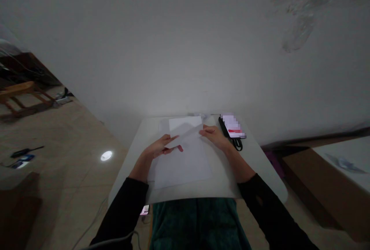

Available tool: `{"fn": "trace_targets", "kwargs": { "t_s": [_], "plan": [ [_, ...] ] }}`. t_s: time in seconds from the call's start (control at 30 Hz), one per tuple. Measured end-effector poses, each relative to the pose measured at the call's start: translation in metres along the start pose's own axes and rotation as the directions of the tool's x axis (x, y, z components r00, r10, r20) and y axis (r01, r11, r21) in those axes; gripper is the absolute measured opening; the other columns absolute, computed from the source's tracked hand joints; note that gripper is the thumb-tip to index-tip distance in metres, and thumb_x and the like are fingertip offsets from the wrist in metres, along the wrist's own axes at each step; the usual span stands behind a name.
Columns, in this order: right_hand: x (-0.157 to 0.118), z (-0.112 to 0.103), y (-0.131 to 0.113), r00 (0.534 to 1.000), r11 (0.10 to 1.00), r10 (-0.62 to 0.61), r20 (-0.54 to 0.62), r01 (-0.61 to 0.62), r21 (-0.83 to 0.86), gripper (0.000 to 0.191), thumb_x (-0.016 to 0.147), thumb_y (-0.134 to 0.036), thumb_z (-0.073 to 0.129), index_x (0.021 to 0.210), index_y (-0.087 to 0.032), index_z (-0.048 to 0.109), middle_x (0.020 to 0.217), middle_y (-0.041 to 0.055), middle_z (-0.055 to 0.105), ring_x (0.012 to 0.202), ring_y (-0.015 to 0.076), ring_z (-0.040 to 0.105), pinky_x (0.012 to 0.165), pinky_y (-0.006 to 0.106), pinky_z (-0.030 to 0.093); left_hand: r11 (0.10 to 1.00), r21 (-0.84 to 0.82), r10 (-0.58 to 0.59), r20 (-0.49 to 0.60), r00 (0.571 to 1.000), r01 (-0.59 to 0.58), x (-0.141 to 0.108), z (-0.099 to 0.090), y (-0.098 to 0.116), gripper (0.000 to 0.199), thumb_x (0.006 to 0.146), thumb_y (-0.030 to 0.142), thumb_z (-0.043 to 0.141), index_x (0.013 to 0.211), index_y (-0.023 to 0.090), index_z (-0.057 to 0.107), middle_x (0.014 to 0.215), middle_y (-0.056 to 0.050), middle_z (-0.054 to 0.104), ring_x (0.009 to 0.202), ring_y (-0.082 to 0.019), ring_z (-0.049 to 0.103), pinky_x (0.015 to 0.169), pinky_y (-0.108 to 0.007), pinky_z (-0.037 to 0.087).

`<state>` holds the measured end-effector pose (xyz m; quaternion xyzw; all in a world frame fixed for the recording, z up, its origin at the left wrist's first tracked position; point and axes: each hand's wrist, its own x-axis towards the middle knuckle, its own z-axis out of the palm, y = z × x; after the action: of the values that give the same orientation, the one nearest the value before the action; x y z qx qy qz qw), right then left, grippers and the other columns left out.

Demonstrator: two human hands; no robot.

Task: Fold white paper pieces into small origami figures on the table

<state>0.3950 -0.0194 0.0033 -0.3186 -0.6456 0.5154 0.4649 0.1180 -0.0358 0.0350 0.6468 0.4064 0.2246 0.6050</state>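
White paper (183, 165) lies on a small white table (225, 182). Over it, a folded or narrow piece of white paper (187, 133) is raised between my hands. My left hand (162, 146) pinches its left end, with the fingers pressed round the edge. The right end is held between the thumb and fingers of my right hand (212, 134). A small red shape (180, 148) shows beside my left fingertips; what it is cannot be made out.
A phone (232, 126) with a lit screen and a black cable (237, 144) rest at the table's back right. Behind stands a grey wall (185, 49). A cardboard box (320, 184) is at the right, a wooden stool (20, 92) at the far left.
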Motion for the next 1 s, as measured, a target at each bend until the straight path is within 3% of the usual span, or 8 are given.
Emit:
{"fn": "trace_targets", "kwargs": {
  "t_s": [0.07,0.23,0.33,0.47,0.63,0.8,0.9,1.0],
  "plan": [
    [-0.001,0.000,-0.001,0.998,0.999,0.047,0.043,-0.046,-0.020,0.024,0.078,-0.044,0.071,0.082,-0.021,0.077,0.100,0.0045,0.073,0.086,0.0185,0.067,0.080,0.032,0.051,0.997,-0.077,0.005,0.055,0.998,-0.001,0.002,0.005,0.001,0.046,0.079,0.057,0.062,0.077,0.012,0.072,0.037,0.005,0.038,0.034,-0.006,0.030,0.039,-0.021,0.025],
    [-0.003,0.001,0.001,0.977,0.998,0.069,0.203,-0.070,-0.003,0.021,0.074,-0.037,0.075,0.088,-0.023,0.077,0.090,0.0051,0.076,0.085,0.0184,0.068,0.081,0.032,0.052,0.907,-0.405,-0.224,-0.242,0.944,0.112,0.017,0.016,-0.009,0.041,0.073,0.053,0.072,0.089,0.015,0.066,0.074,-0.006,0.070,0.060,-0.017,0.063,0.058,-0.028,0.051],
    [-0.003,-0.001,0.002,0.976,0.997,0.077,0.201,-0.082,0.017,0.020,0.070,-0.038,0.078,0.084,-0.023,0.078,0.084,0.0042,0.076,0.079,0.0176,0.068,0.076,0.032,0.054,0.878,-0.475,-0.206,-0.270,0.940,0.056,0.023,0.022,-0.014,0.040,0.075,0.050,0.071,0.093,0.014,0.066,0.083,-0.011,0.073,0.072,-0.022,0.068,0.067,-0.032,0.054],
    [-0.005,-0.006,-0.003,0.967,0.993,0.059,0.249,-0.081,0.081,0.023,0.063,-0.035,0.084,0.081,-0.022,0.078,0.105,0.0072,0.072,0.095,0.0203,0.066,0.083,0.034,0.053,0.868,-0.493,-0.167,-0.399,0.902,-0.057,0.028,0.029,-0.014,0.044,0.077,0.052,0.067,0.098,0.014,0.065,0.084,-0.011,0.073,0.073,-0.023,0.068,0.066,-0.033,0.055],
    [-0.002,0.000,-0.003,0.997,0.998,0.032,-0.064,-0.028,0.062,0.024,0.072,-0.046,0.075,0.076,-0.022,0.076,0.102,0.0048,0.071,0.103,0.0214,0.062,0.091,0.037,0.047,0.900,-0.420,-0.066,-0.401,0.914,-0.119,0.029,0.033,-0.016,0.050,0.072,0.055,0.071,0.097,0.012,0.066,0.084,-0.009,0.073,0.073,-0.022,0.067,0.064,-0.030,0.052],
    [0.003,0.009,0.003,0.928,0.988,0.121,-0.353,-0.077,0.135,0.035,0.072,-0.053,0.072,0.076,-0.018,0.072,0.075,0.0019,0.070,0.072,0.0172,0.062,0.071,0.031,0.049,0.973,-0.125,0.161,-0.237,0.958,-0.194,0.027,0.030,-0.013,0.052,0.066,0.046,0.077,0.106,0.013,0.069,0.101,-0.010,0.073,0.098,-0.028,0.064,0.079,-0.034,0.051],
    [0.003,0.006,-0.002,0.902,0.994,0.096,-0.421,-0.064,0.090,0.033,0.070,-0.050,0.074,0.075,-0.018,0.072,0.072,0.0011,0.070,0.065,0.0157,0.061,0.066,0.029,0.047,0.962,-0.129,0.213,-0.195,0.957,-0.241,0.021,0.020,0.000,0.059,0.071,0.057,0.069,0.113,0.015,0.067,0.107,-0.012,0.071,0.106,-0.029,0.062,0.087,-0.037,0.049],
    [0.002,0.003,-0.012,0.922,0.996,0.024,-0.386,-0.054,-0.066,0.031,0.070,-0.048,0.075,0.078,-0.018,0.074,0.075,0.0023,0.072,0.067,0.0177,0.063,0.065,0.030,0.048,0.943,-0.117,0.274,-0.252,0.928,-0.310,0.013,0.013,0.017,0.067,0.083,0.068,0.045,0.123,0.017,0.063,0.113,-0.013,0.069,0.107,-0.028,0.063,0.092,-0.040,0.047]
  ]
}}
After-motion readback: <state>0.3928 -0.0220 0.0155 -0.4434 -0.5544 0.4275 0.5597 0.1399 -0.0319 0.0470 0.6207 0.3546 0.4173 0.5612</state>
